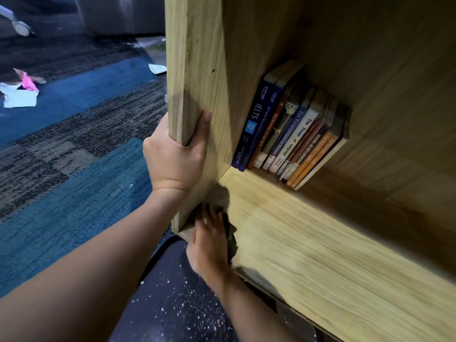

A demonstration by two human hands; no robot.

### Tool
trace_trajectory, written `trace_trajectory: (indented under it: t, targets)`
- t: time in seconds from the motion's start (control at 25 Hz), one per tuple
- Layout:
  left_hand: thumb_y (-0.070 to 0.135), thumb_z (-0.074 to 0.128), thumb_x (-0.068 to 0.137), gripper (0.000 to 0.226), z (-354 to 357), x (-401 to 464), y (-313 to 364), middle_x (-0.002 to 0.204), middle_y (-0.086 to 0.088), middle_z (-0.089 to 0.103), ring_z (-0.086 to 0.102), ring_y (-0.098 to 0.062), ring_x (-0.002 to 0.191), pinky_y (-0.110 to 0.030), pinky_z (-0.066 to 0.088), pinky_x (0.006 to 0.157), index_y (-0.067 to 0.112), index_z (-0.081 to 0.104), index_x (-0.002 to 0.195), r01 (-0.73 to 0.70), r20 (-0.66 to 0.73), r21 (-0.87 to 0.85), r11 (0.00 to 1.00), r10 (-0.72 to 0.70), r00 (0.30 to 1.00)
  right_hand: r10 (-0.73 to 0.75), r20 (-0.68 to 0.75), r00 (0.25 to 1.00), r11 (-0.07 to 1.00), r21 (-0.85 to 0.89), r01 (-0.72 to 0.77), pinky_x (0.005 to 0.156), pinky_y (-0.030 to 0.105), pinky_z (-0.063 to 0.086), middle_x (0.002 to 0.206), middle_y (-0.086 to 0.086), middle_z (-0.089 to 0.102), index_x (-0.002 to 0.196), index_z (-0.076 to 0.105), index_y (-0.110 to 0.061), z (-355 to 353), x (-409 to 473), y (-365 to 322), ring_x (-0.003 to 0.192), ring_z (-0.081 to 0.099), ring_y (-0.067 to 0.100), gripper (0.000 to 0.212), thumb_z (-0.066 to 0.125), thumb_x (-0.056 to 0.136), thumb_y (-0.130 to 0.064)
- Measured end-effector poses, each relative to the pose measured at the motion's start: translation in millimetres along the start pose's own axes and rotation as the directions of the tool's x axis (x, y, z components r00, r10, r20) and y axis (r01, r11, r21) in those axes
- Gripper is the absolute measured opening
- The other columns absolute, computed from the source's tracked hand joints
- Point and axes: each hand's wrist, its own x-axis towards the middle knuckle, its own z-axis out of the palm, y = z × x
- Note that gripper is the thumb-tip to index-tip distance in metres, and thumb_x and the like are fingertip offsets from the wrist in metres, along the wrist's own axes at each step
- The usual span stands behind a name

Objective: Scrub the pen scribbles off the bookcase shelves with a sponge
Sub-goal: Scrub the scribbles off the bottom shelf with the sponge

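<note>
Shown from above, the left hand (172, 154) grips the front edge of the bookcase's upright side panel (195, 58), thumb on the inner face and fingers wrapped round the outer, bracing the frame. The right hand (209, 240) lies palm-down in the near left corner of the shelf (320, 255), fingers spread and pressing on a dark sponge (232, 239) of which only an edge shows beside the hand (the hand is motion-blurred, so whether the fingertips curl round the sponge cannot be told). No pen scribbles can be made out on the visible wood; any marks in the corner are hidden under the hand or lost to blur. A row of books (291, 134) leans at the back of the shelf, well apart from the sponge. Scraps of paper (19, 97) lie on the blue and grey carpet (74, 169) to the left. For this step, good practice is judged to be short, firm strokes along the grain, pressure kept flat through the palm, the sponge worked tight into the joint where shelf meets panel, and the bracing hand held fast so the case does not rock.
</note>
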Motion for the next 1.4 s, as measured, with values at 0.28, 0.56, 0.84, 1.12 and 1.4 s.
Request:
trace_trajectory:
  t: [0.28, 0.56, 0.84, 1.12, 1.4]
  targets:
    - [0.063, 0.056, 0.082, 0.042, -2, -2, 3, 0.061, 0.001, 0.054, 0.059, -0.036, 0.069, -0.045, 0.049, 0.060, 0.030, 0.041, 0.062, 0.000, 0.005, -0.005, 1.000, 0.000, 1.000, -0.033, 0.157, 0.987, 0.996, -0.073, 0.045, 0.122, 0.037, 0.003, 0.155, -0.013, 0.003, 0.151, 0.018, -0.029, -38, 8, 87, 0.146, -0.003, 0.008, 0.050, 0.026, 0.101, -0.029]
    - [0.065, 0.053, 0.080, 0.041, -4, -2, 4, 0.056, 0.009, 0.046, 0.056, -0.033, 0.066, -0.040, 0.046, 0.060, 0.031, 0.039, 0.062, 0.006, 0.023, 0.026, 1.000, -0.007, 1.000, -0.170, 0.012, 0.985, 0.984, -0.055, 0.170, 0.119, 0.038, 0.020, 0.151, -0.002, 0.038, 0.142, 0.043, -0.018, 1, -38, 1, 0.144, 0.026, 0.015, 0.050, 0.031, 0.094, -0.022]
    - [0.068, 0.051, 0.080, 0.047, -3, -2, 4, 0.054, 0.009, 0.042, 0.054, -0.035, 0.064, -0.040, 0.044, 0.057, 0.027, 0.036, 0.061, 0.010, 0.036, 0.062, 0.998, -0.013, 0.999, -0.093, 0.127, 0.988, 0.890, -0.435, 0.140, 0.116, 0.034, 0.015, 0.161, 0.000, 0.013, 0.150, 0.026, -0.021, -56, -153, 154, 0.146, 0.015, 0.017, 0.052, 0.029, 0.101, -0.040]
    - [0.069, 0.050, 0.079, 0.048, -3, -3, 6, 0.056, 0.007, 0.043, 0.056, -0.037, 0.069, -0.043, 0.046, 0.062, 0.025, 0.038, 0.063, 0.054, 0.029, 0.057, 0.997, -0.056, 0.998, -0.044, 0.015, 0.999, 0.985, -0.164, 0.046, 0.116, 0.035, 0.028, 0.150, -0.008, 0.037, 0.144, 0.039, -0.026, -20, -89, 52, 0.141, 0.032, 0.013, 0.061, 0.064, 0.088, -0.022]
    - [0.063, 0.055, 0.080, 0.039, -3, -2, 4, 0.061, 0.004, 0.055, 0.057, -0.032, 0.069, -0.041, 0.046, 0.062, 0.030, 0.043, 0.063, 0.050, 0.023, 0.004, 0.999, -0.050, 0.998, 0.049, 0.170, 0.984, 0.983, -0.184, -0.017, 0.115, 0.030, -0.009, 0.158, -0.006, 0.003, 0.152, 0.013, -0.024, -53, -17, 100, 0.147, 0.000, 0.013, 0.057, 0.006, 0.100, -0.045]
